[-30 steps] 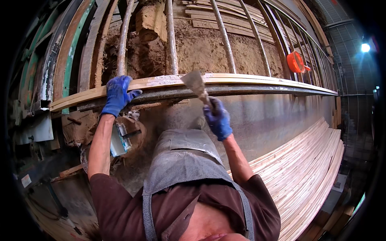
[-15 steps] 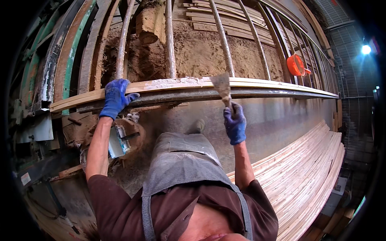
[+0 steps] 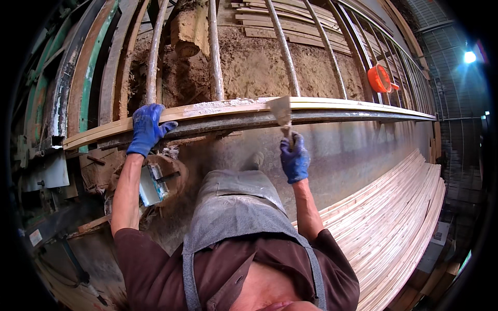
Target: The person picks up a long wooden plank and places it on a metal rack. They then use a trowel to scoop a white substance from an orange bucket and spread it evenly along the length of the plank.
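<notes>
Gripping hands (image 3: 147,128) (image 3: 294,158), flat scraper (image 3: 280,110) on long pale wooden strip (image 3: 337,104).

Open room is left along the wooden strip (image 3: 332,103) between the left hand (image 3: 147,128) and right hand (image 3: 294,159); passage beyond is barred by metal rods (image 3: 214,52).

Around the Workbench

An orange funnel (image 3: 379,79) hangs on metal rods (image 3: 284,49) at upper right; a stack of pale wood strips (image 3: 394,217) fans along the right; sawdust-caked boards (image 3: 290,23) lie beyond; a bright lamp (image 3: 469,57) glows far right.
</notes>
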